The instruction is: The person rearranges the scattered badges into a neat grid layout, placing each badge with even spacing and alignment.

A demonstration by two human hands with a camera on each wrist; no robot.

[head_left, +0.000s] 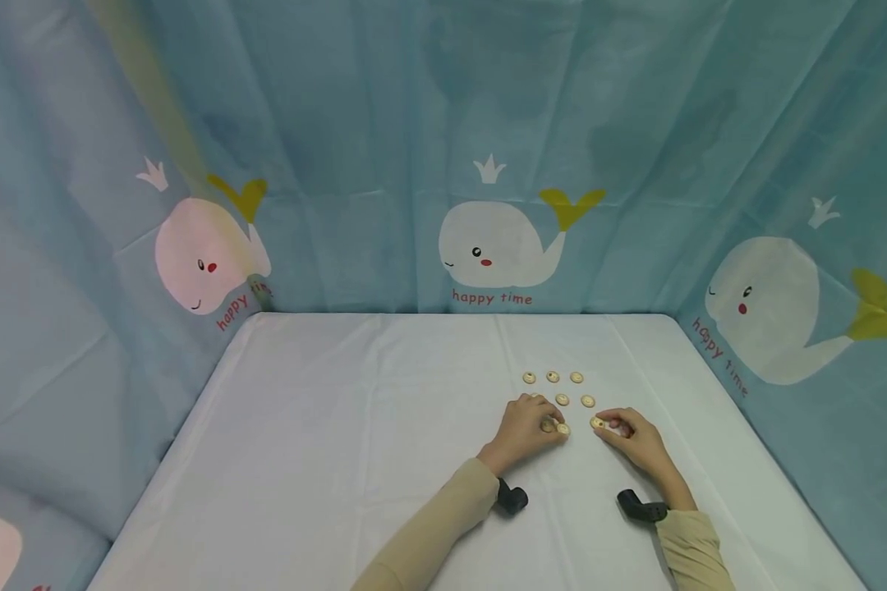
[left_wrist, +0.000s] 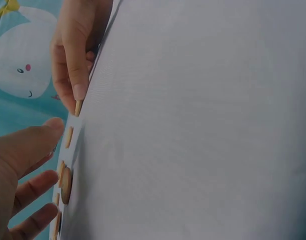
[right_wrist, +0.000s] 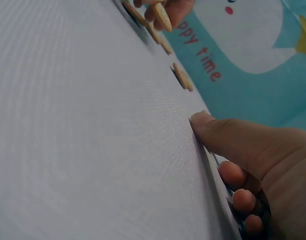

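Small round wooden discs with dark marks lie in rows on the white cloth; in the head view one back-row disc [head_left: 553, 377] and a nearer disc [head_left: 587, 400] show plainly. My left hand [head_left: 521, 428] is bent over the near row, its thumb and index finger at the edges of a disc [head_left: 563, 429]. Another disc [head_left: 548, 425] lies under the curve of that hand. The right wrist view shows a tilted disc [right_wrist: 162, 17] at the left fingertips. My right hand [head_left: 641, 443] pinches a disc [head_left: 597, 423] between thumb and index finger, also in the left wrist view [left_wrist: 78, 107].
A white cloth [head_left: 303, 451] covers the table. Blue curtains [head_left: 340, 164] with printed whales hang behind and on both sides. Black wrist devices sit on the left wrist [head_left: 512, 497] and the right wrist [head_left: 641, 506], below beige sleeves.
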